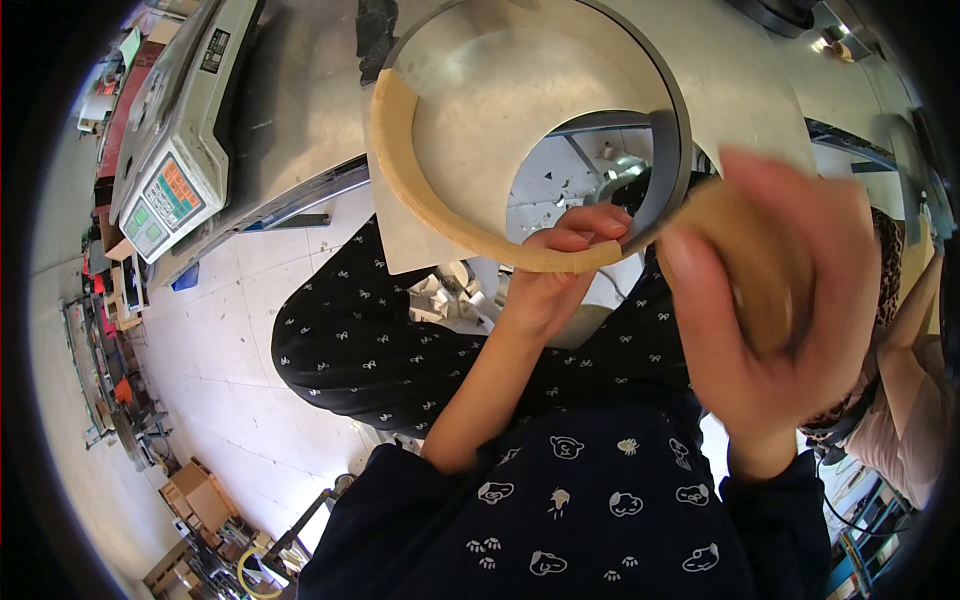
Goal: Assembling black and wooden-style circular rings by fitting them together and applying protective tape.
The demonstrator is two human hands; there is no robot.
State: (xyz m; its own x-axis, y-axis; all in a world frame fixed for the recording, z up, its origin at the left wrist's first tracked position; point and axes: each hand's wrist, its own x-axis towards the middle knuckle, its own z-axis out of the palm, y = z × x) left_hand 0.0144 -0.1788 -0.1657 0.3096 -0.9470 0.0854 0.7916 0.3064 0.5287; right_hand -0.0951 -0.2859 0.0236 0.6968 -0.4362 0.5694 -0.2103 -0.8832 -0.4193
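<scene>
A large dark grey hoop [680, 130] rests at the table's near edge. A tan band [395, 150], like masking tape, covers its rim along the left and near sides and stops close to my left hand [555, 270]. That hand grips the hoop's near side, fingers bent over the rim from outside. Right of the hoop, my right hand [790, 300] is raised close to the camera and blurred by motion. Its fingers are wrapped round a tan roll [755, 260] that looks like tape; the blur hides its detail.
The metal table [470, 60] has a curved cutout under the hoop. A weighing scale [175, 190] stands at the left. Pale scraps [450, 295] lie below the table, between my legs. Another person's arm [905, 370] shows at the right. Cardboard boxes [200, 490] sit on the floor, lower left.
</scene>
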